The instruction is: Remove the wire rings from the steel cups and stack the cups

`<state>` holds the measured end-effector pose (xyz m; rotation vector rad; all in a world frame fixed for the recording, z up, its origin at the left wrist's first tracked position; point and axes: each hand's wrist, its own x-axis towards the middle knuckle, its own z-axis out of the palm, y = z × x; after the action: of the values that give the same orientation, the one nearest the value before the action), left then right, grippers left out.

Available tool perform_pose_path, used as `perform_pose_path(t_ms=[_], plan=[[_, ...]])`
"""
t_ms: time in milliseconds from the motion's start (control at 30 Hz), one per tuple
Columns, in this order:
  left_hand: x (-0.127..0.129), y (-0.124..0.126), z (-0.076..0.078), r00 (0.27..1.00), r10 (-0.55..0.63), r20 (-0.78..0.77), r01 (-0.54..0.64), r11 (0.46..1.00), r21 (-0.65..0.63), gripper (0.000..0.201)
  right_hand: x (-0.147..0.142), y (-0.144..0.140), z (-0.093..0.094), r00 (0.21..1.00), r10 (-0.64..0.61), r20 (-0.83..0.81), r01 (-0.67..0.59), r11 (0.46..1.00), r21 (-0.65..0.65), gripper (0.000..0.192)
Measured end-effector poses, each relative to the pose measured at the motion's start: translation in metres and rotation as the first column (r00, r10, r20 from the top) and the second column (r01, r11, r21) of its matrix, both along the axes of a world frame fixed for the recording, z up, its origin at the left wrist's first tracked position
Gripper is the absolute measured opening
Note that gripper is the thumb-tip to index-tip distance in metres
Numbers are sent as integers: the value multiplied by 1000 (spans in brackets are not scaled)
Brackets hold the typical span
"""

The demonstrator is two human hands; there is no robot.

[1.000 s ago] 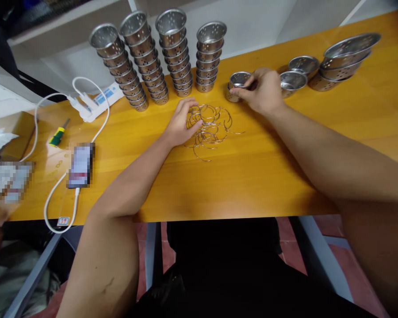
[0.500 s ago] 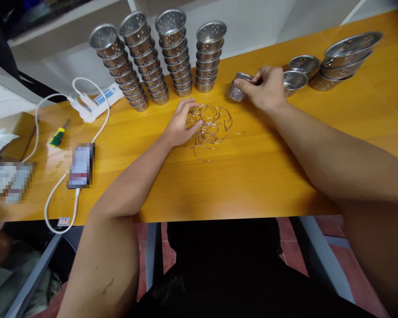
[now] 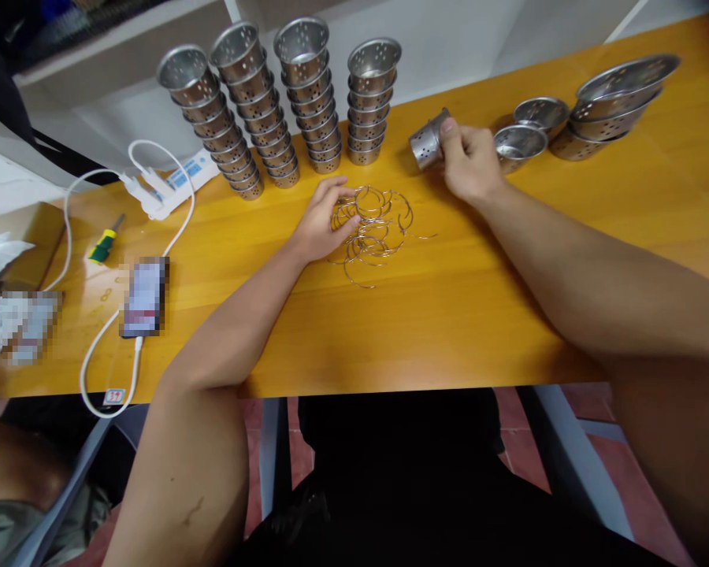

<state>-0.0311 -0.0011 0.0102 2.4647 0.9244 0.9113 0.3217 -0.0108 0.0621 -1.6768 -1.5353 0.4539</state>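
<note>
Now, right hand (image 3: 469, 161): fingers clamped on perforated cup (image 3: 426, 146), tilted above the table (image 3: 425, 315).
Left hand (image 3: 322, 220): loosely curled on wire rings (image 3: 373, 224) (grip unclear).
Advice: pick 1 ring only, keep cup steady.

Lighting even, indoor, overhead; mild sheen on wooden table (image 3: 425, 315); soft shadows; wide-angle edge distortion; pixelated patches at left.

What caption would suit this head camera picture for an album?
Right hand lifts a perforated metal cup tipped sideways; left hand rests on a tangle of wire rings.
</note>
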Motion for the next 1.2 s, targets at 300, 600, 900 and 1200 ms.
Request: perform_pose_path(t_ms=[300,600,900,1200], plan=[[1,0,0,1000,2,-14,-3,1000,-7,58,5,-1,11,996,18,83,-16,999,-30,64],[-1,4,-4,1000,-13,-3,13,1000,-11,61,8,3,7,999,-42,34,40,998,57,60],[4,1,-8,996,-37,81,36,999,12,119,-53,-62,27,914,399,77,-406,902,149,83],[20,1,-17,954,-124,274,149,986,-70,100,-62,-72,36,853,485,191,-509,855,101,95]])
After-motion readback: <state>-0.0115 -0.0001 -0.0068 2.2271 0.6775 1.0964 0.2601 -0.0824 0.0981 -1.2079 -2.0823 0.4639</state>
